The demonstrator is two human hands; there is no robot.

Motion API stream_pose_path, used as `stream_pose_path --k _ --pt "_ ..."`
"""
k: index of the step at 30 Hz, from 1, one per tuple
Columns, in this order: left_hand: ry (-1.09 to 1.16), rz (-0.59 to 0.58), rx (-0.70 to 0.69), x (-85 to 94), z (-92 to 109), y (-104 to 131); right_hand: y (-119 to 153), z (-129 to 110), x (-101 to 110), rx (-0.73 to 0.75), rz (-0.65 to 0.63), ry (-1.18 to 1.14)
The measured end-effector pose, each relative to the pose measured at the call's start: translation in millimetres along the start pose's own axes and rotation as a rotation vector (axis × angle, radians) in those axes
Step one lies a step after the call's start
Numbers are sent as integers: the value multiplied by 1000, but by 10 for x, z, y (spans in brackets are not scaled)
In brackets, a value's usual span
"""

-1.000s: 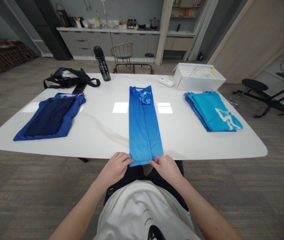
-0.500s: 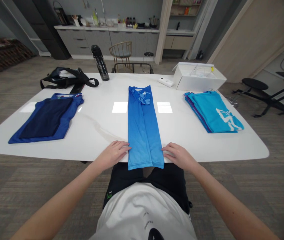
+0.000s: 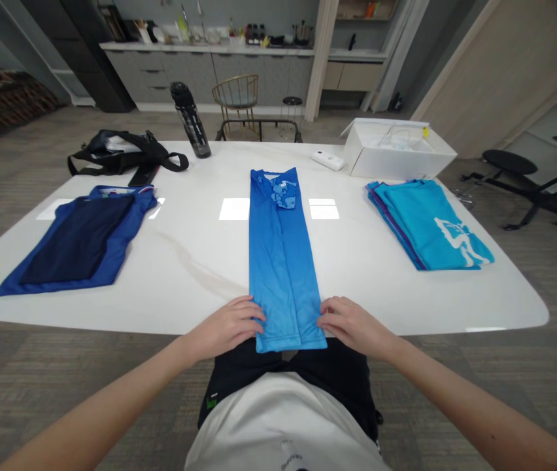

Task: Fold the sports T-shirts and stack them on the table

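A blue shirt (image 3: 278,261), folded into a long narrow strip, lies on the white table in front of me. Its light-blue hem end hangs slightly over the near edge, and the patterned collar end points away. My left hand (image 3: 232,322) grips the strip's left edge near the hem, fingertips on top of the cloth; the thumb is hidden. On the opposite edge, my right hand (image 3: 350,320) pinches the cloth between bent fingers and thumb.
Folded dark-blue clothes (image 3: 77,242) lie at left, folded turquoise clothes (image 3: 430,222) at right. Along the far side of the white table (image 3: 200,242) are a black bag (image 3: 121,154), a dark bottle (image 3: 191,124), a white remote-like device (image 3: 327,160) and a white box (image 3: 401,154).
Both hands have moved slightly nearer to my body along the shirt's edges. The left fingers now reach further over the cloth. My view has shifted a little too.
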State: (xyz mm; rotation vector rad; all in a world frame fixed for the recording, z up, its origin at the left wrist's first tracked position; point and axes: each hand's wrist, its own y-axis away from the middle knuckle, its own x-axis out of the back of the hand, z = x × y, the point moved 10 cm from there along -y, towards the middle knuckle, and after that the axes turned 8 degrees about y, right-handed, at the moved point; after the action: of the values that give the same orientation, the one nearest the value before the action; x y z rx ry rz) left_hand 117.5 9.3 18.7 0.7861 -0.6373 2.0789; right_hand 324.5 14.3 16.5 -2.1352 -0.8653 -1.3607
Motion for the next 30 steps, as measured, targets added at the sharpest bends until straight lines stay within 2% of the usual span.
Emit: stream_pose_path --k 2,5,7,10,13,16,19,22,27,30 --pt "114 78 96 99 -125 -66 -58 111 38 -75 59 -118" --pt "339 290 312 260 -442 -119 -157 360 62 -241 158 -245" --pt "507 391 423 277 -629 -147 -220 503 43 -333 170 -266" --pt "698 351 468 171 -720 -266 -307 535 37 -313 113 -263" --pt "701 267 496 123 -725 -333 -324 434 83 -199 49 -252" --pt "571 300 545 239 -797 -291 -295 385 99 -148 18 -186" --pt "448 337 563 374 -889 -237 -301 399 75 -143 40 -85" --pt "408 332 583 416 -983 -215 -364 390 22 -119 51 -8" --pt "493 298 658 315 -1071 -251 -510 430 -2 -185 53 -46" --pt "678 277 661 212 -1049 -340 -568 527 9 -304 83 -157"
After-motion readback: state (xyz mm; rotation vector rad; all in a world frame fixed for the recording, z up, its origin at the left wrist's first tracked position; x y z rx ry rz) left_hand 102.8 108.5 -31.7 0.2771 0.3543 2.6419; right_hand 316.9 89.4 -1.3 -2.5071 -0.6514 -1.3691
